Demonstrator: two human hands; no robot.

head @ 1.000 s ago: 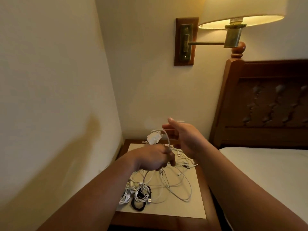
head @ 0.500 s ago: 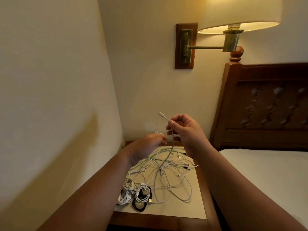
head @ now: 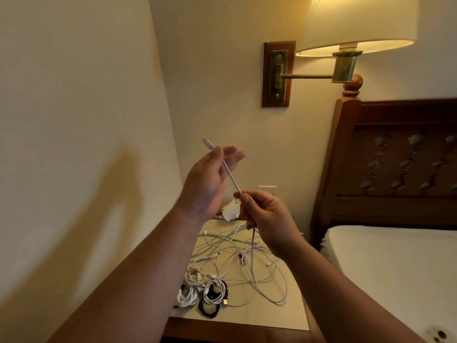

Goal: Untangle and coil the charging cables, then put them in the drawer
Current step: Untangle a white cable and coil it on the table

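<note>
We have raised left hand (head: 210, 180) off tangle (head: 235, 258) to plug end of white cable (head: 231, 175); thumb apparently pins it, fingers blurred. Right hand (head: 269, 219) pinches cable lower. Rest trails into tangle on nightstand (head: 247, 321).

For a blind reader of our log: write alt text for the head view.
Two bare hands stretch one white cable above a nightstand: the left hand pins its plug end under the thumb, the right hand pinches it lower down. Below, loose cables lie tangled beside a few coiled bundles, by a lit wall lamp and a bed.
</note>
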